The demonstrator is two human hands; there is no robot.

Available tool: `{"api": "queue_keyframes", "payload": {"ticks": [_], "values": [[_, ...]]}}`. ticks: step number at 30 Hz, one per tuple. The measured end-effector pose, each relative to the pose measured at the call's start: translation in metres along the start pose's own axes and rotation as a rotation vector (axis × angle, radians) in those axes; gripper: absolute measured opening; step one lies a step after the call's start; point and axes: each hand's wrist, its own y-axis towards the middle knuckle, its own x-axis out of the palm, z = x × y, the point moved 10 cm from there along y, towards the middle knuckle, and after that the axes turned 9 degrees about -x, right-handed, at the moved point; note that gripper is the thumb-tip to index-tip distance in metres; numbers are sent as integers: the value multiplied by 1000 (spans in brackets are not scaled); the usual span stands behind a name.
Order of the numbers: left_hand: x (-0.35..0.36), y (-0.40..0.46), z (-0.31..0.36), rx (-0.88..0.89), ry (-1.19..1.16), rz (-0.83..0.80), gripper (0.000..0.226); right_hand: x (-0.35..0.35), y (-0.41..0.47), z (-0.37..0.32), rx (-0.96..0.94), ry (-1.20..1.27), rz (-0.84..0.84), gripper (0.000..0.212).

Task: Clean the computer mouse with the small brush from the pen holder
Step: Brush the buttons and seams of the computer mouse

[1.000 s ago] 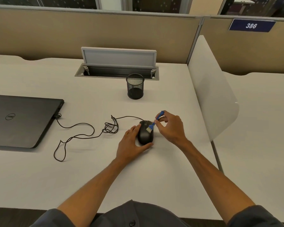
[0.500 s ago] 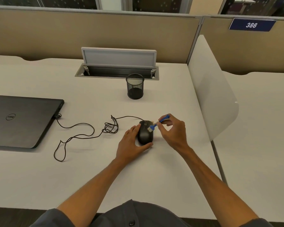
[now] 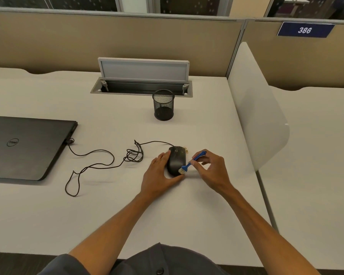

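A black wired computer mouse (image 3: 176, 159) lies on the white desk (image 3: 111, 211). My left hand (image 3: 159, 175) cups its left side and near end, holding it still. My right hand (image 3: 210, 170) pinches a small blue brush (image 3: 191, 162) by its handle. The pale bristles touch the mouse's near right edge. A black mesh pen holder (image 3: 163, 105) stands behind the mouse, with nothing visible in it. A few tan crumbs (image 3: 186, 150) lie by the mouse's far right corner.
The mouse cable (image 3: 99, 165) loops left to a shut black laptop (image 3: 26, 146). An open cable hatch (image 3: 142, 79) sits at the desk's back. A white divider panel (image 3: 256, 108) rises on the right, tan partitions behind.
My right hand has drawn the brush from the mouse's front buttons toward me, down to its near right edge. The left hand and mouse have stayed in place.
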Motion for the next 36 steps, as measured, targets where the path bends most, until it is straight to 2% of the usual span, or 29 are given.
{"api": "queue_keyframes", "payload": {"ticks": [8, 13, 16, 18, 21, 22, 27, 30, 33, 36], "values": [[1, 1, -1, -9, -6, -16, 100, -12, 26, 18, 79, 24, 105, 12], [1, 1, -2, -15, 3, -8, 99, -8, 45, 33, 139, 2, 111, 20], [1, 2, -3, -18, 3, -13, 100, -18, 54, 24, 118, 21, 149, 15], [2, 2, -3, -16, 1, -19, 100, -16, 59, 16, 81, 66, 90, 10], [2, 2, -4, -20, -3, -18, 101, 11, 59, 13, 92, 78, -147, 11], [3, 2, -4, -20, -3, -18, 100, 17, 58, 15, 104, 62, -180, 11], [1, 1, -1, -7, 1, 0, 100, 2, 65, 29, 134, -15, 10, 12], [0, 1, -1, -4, 6, 4, 100, -8, 75, 32, 156, -45, 63, 17], [0, 1, -1, -3, -1, 5, 100, -3, 83, 22, 128, 31, 3, 9], [1, 2, -2, -16, -16, -12, 99, 18, 78, 10, 105, 90, -172, 12]]}}
